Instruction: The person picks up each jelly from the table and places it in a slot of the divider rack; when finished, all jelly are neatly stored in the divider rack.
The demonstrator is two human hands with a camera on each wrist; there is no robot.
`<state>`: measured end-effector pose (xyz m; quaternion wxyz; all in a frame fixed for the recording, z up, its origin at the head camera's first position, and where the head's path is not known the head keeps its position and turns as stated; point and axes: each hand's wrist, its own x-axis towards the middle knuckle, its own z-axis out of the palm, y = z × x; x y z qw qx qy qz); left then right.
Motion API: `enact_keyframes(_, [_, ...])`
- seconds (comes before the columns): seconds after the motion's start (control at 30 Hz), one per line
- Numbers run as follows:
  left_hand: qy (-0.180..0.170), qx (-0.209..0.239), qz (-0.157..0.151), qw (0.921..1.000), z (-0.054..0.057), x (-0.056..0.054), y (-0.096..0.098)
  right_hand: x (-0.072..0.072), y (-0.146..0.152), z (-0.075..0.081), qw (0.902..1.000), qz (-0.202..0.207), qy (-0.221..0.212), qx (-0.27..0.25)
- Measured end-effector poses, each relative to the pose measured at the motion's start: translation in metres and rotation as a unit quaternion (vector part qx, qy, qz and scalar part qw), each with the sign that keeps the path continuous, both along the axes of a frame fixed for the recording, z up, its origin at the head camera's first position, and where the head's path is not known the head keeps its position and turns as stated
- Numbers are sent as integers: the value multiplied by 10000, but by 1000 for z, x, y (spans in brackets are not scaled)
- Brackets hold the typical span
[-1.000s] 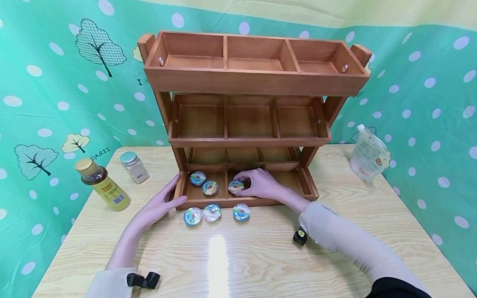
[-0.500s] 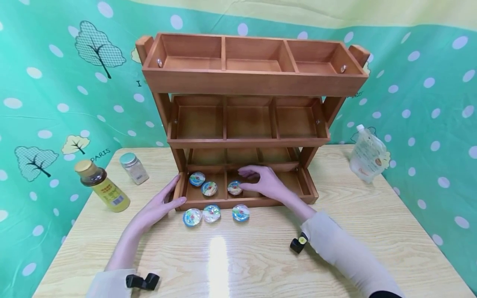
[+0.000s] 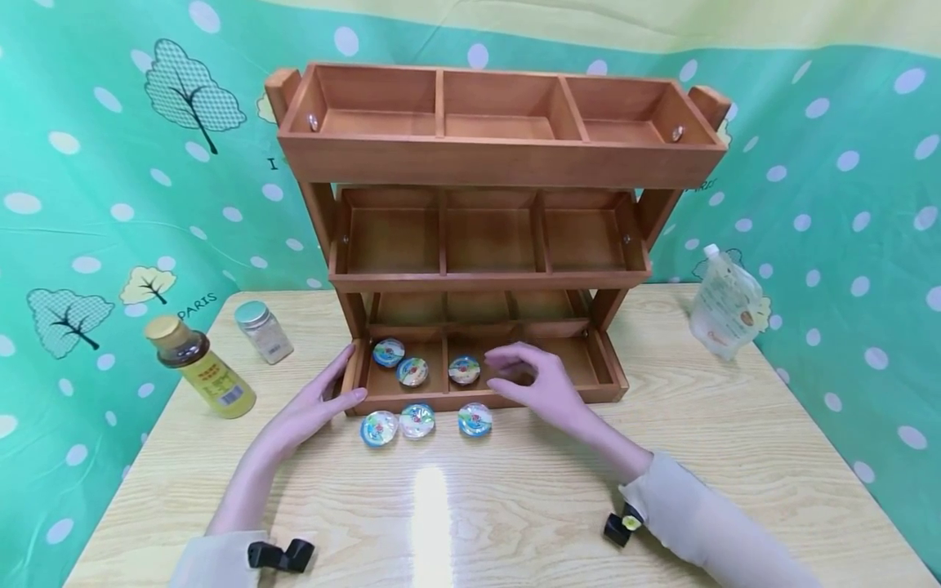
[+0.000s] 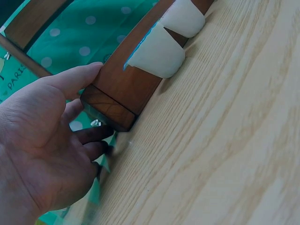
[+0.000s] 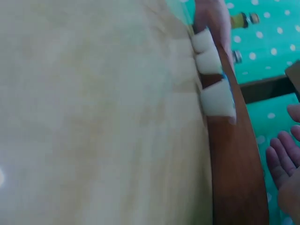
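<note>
My left hand holds the left front corner of the brown wooden rack, its thumb over the front board and its fingers along the outer side. My right hand hovers over the bottom tier, fingers loosely bent, nothing between them. Just left of its fingertips a jelly cup sits in the middle compartment. Two more jelly cups lie in the left compartment, a blue-lidded one behind another. In front of the rack, three jelly cups stand on the table: left, centre and right.
A yellow bottle and a small jar with a teal lid stand on the table's left. At the right lies a clear spouted pouch. The rack's two upper tiers rise above the bottom tier. A patterned green curtain hangs behind.
My right hand has let go of the jelly cup in the middle compartment and drawn away to the right. The left hand stays on the rack's corner.
</note>
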<state>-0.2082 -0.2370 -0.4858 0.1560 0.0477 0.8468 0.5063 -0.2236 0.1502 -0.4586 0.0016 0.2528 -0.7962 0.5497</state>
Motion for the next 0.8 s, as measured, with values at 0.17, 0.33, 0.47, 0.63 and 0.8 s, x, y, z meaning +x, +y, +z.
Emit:
enact_keyframes(0.17, [-2,24,-17,10000,1,0,1,17,5,-7,9988,128,462,-38])
enact_keyframes(0.33, [31,23,-42,10000,3,0,1,30,10,-11,9981,211,493,290])
enact_keyframes(0.47, [12,10,-48,10000,3,-1,0,36,12,-10,9958,191,220,868])
enact_keyframes(0.63, [-27,-14,-47,10000,2,-1,-1,40,13,-10,9888,245,-37,1474])
enact_keyframes(0.8, [-57,-8,-51,10000,1,-1,0,41,10,-13,9854,275,-84,1678])
